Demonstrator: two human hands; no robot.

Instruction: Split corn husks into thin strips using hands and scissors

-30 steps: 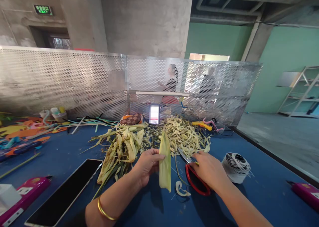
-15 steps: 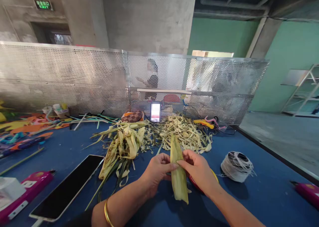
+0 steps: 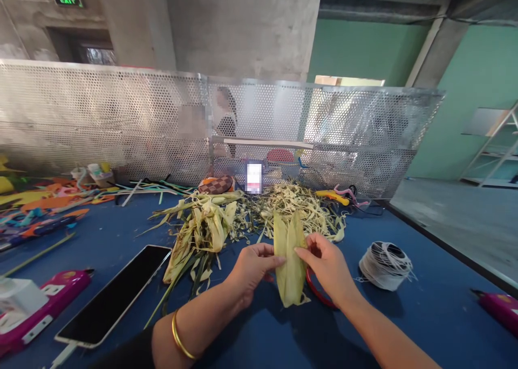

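A pale green corn husk (image 3: 290,272) is held upright above the blue table, split into two lobes at its top. My left hand (image 3: 253,266) pinches its left edge between thumb and fingers. On the opposite edge, my right hand (image 3: 326,261) pinches it the same way. Behind the husk lies a heap of shredded husk strips (image 3: 301,207). To its left is a bunch of whole, partly dried husks (image 3: 206,226). A red ring-shaped object (image 3: 321,294) shows partly beneath my right hand; the rest of it is hidden.
A ball of white string (image 3: 385,269) stands on the right. On the left lie a phone (image 3: 115,296) on a cable and a magenta power strip (image 3: 60,299). A perforated metal screen (image 3: 121,121) borders the table's back, with a person (image 3: 226,123) beyond it.
The husk has been spread wider and its upper end now parts in two. Both hands have moved slightly up in view. The person behind the screen has shifted left.
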